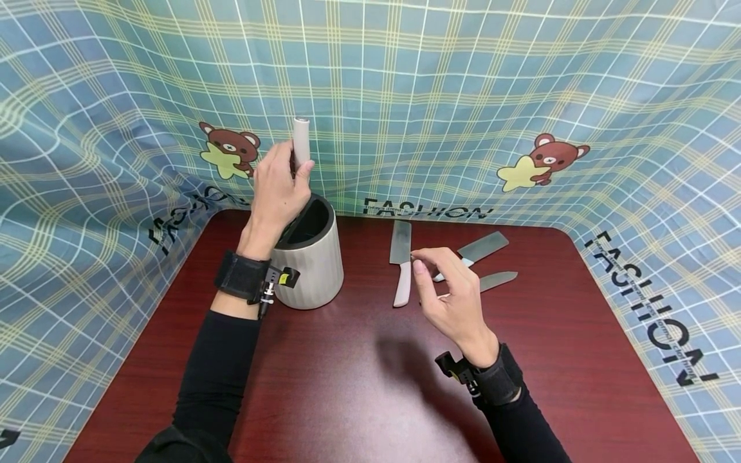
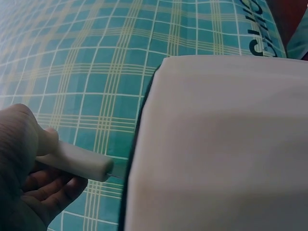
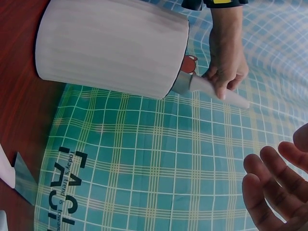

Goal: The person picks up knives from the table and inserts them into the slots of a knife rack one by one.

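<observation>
My left hand (image 1: pixel 280 190) grips the pale handle (image 1: pixel 301 138) of a knife above the round ribbed knife holder (image 1: pixel 315 273). In the right wrist view, a short stretch of the knife's blade (image 3: pixel 182 83) shows at the holder's dark rim, and the rest is hidden inside. The handle (image 2: pixel 84 162) also shows between thumb and fingers in the left wrist view. Loosely bent, with nothing in it, my right hand (image 1: pixel 454 296) hovers over the table near a broad-bladed knife (image 1: pixel 401 244). Its fingers (image 3: pixel 274 180) are spread a little in the right wrist view.
Beyond my right hand lie a second broad-bladed knife (image 1: pixel 486 245) and a narrow pointed knife (image 1: pixel 499 280), their handles partly covered by the hand. The dark red table (image 1: pixel 336 386) is bordered at the back and sides by a checked cloth (image 1: pixel 393 96).
</observation>
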The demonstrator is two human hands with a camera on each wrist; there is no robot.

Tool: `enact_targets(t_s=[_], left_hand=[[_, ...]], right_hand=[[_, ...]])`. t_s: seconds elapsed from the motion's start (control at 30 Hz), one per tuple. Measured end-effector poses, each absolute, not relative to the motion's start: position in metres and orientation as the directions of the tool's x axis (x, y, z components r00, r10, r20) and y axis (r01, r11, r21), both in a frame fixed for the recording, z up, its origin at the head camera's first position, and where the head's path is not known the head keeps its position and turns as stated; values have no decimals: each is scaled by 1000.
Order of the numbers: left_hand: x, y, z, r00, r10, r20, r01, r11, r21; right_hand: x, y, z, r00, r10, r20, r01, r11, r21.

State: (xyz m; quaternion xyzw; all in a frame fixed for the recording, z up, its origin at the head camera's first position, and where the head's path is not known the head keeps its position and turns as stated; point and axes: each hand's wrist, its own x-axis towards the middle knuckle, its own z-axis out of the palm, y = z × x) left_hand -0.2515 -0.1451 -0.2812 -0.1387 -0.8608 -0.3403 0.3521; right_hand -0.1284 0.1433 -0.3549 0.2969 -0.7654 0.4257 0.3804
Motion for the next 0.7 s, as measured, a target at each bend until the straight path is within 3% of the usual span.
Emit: enact_targets(t_s=[0.33, 0.7], left_hand=[[-252, -147, -287, -783, 9, 622, 427, 734, 528], [-252, -151, -291, -821, 9, 571, 380, 756, 533]], right_hand=[[-127, 144, -354, -529, -122, 840, -777, 467, -422], [-127, 144, -355, -523, -124, 843, -783, 461, -418]])
